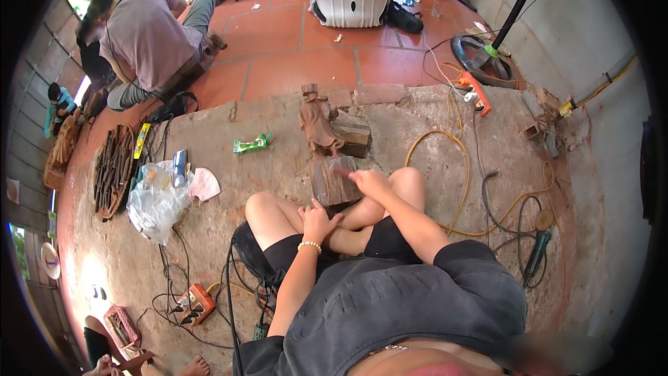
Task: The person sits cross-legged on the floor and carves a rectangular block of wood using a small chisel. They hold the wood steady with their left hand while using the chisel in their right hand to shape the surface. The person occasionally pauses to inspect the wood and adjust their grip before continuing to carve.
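A carved wooden figure point(319, 125) in a long robe lies on the ground in front of me, its head pointing away. At its near end a squared wooden block point(330, 179) reaches to my crossed legs. My right hand point(372, 184) is closed on a short reddish-brown tool point(342, 171), held over the block; motion blurs it, so its kind is unclear. My left hand point(318, 223), with a beaded bracelet, is by my shin beside the block's near end. Its fingers are apart, with nothing seen in them.
A tray of carving tools point(113, 170), a plastic bag point(156, 202) and a green packet point(252, 143) lie leftward. Orange power strips point(196, 304) and cables lie both sides; a green power tool point(537, 254) is at right. A fan stand point(483, 63) and seated people are farther off.
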Demonstrator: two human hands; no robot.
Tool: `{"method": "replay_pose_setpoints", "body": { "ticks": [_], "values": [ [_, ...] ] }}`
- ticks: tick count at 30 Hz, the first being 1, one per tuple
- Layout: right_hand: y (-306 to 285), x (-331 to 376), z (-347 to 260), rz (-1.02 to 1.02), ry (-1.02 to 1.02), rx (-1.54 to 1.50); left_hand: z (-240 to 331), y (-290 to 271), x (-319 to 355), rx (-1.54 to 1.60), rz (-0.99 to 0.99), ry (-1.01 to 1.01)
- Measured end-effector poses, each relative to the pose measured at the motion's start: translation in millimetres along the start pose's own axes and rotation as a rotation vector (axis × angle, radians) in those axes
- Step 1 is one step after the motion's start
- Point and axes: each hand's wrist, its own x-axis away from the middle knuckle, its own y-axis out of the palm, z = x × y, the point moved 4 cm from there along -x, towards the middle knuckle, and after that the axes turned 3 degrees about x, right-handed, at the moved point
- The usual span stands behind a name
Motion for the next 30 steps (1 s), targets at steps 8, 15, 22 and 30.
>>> {"method": "replay_pose_setpoints", "body": {
  "ticks": [8, 15, 22, 30],
  "values": [
    [-12, -13, 3, -0.120, 0.012, 0.205, 2, -3, -1, -0.009, -0.053, -0.017],
    [-9, -15, 13, -0.216, -0.113, 0.251, 3, 2, -3, -0.011, -0.072, -0.011],
    [-13, -7, 16, -0.142, -0.005, 0.159, -4, 2, -2, -0.018, -0.102, -0.018],
    [-19, -3, 22, -0.136, -0.062, 0.194, -7, 6, -3, 0.017, -0.152, -0.059]
  ]
}}
